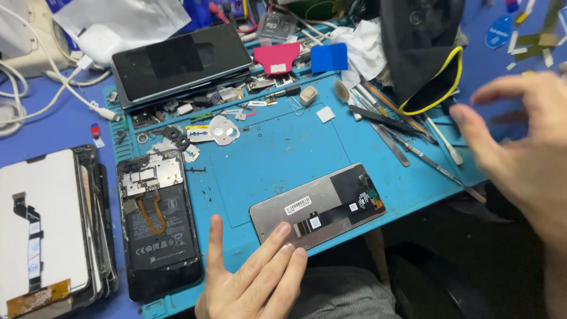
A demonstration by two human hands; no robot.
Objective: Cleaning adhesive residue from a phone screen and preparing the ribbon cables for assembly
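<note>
A phone display panel (331, 198) lies face down near the front edge of the blue repair mat (277, 147), its grey back and flex cable up. My left hand (251, 277) is open at the mat's front edge, fingertips touching the panel's near left corner. An opened phone body (156, 221) with bare battery and boards lies left of that hand. My right hand (522, 150) hovers open and blurred at the right, holding nothing, above the mat's right edge.
Tweezers, picks and spudgers (401, 133) lie on the mat's right part beside a black pouch with yellow trim (428, 71). A stack of phones (180, 65) sits at the back. More screens (47, 236) are stacked at the left. Small screws and parts (201, 118) are scattered.
</note>
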